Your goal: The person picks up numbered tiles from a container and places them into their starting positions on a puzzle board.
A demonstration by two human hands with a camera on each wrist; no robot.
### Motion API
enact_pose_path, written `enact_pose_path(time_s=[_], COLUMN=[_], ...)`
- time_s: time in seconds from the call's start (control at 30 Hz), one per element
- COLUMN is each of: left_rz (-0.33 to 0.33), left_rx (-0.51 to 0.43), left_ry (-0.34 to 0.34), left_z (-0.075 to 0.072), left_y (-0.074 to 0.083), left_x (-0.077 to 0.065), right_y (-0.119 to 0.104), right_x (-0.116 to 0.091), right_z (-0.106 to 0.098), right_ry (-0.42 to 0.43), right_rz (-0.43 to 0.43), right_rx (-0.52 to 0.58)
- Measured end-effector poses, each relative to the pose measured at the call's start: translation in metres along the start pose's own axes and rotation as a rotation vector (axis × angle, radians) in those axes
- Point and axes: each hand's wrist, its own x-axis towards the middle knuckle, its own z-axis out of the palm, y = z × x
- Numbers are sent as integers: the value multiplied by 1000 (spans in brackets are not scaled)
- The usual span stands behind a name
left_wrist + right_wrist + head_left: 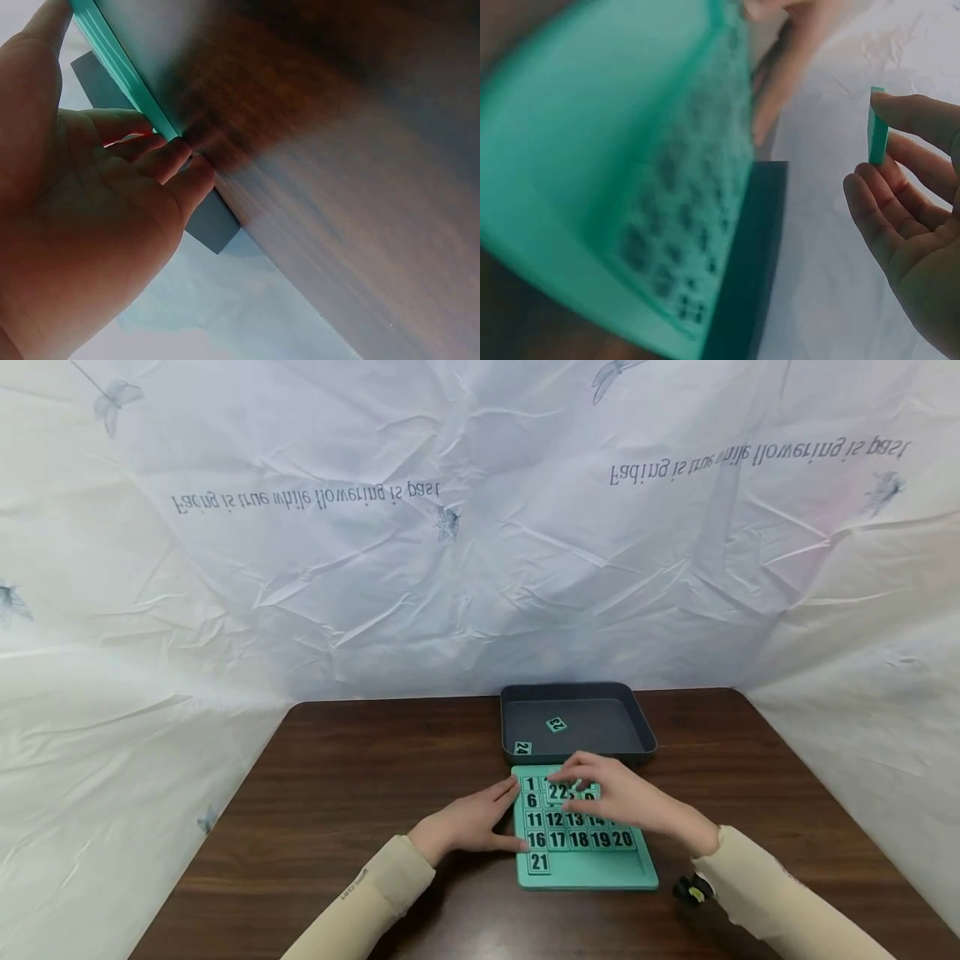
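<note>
A green number board point(592, 877) lies on the table, its upper rows filled with numbered tiles in order. Tile 21 point(539, 862) sits alone at the left of the bottom row, and bare board stretches to its right. Pinched between thumb and fingers of my right hand point(622, 793) is the number 22 tile point(557, 792), held above the upper rows; the right wrist view shows this tile point(877, 127) edge-on. My left hand point(472, 820) rests along the board's left edge, fingers and thumb spread; in the left wrist view its fingertips touch the green rim point(124, 67).
Behind the board stands a dark grey tray point(645, 739) holding tile 23 point(556, 724) and tile 24 point(522, 748). A small black object with a yellow-green mark point(693, 890) is by the right sleeve. The brown wooden table point(360, 777) meets a white printed sheet point(375, 577) behind.
</note>
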Motion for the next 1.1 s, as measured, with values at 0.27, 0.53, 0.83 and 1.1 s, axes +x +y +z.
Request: enact_pose_path(time_s=[0.27, 0.53, 0.83, 1.1], left_rz=[-1, 2, 0, 3], left_rx=[15, 25, 26, 29], left_ry=[15, 28, 21, 21], left_z=[1, 1, 2, 2], left_y=[-1, -1, 0, 1], left_x=[0, -1, 0, 1], right_y=[6, 4, 3, 1], right_x=[-22, -34, -36, -35], right_z=[26, 41, 42, 40], right_ry=[-113, -202, -251, -274], right_rz=[11, -21, 12, 47], right_rx=[37, 21, 17, 42])
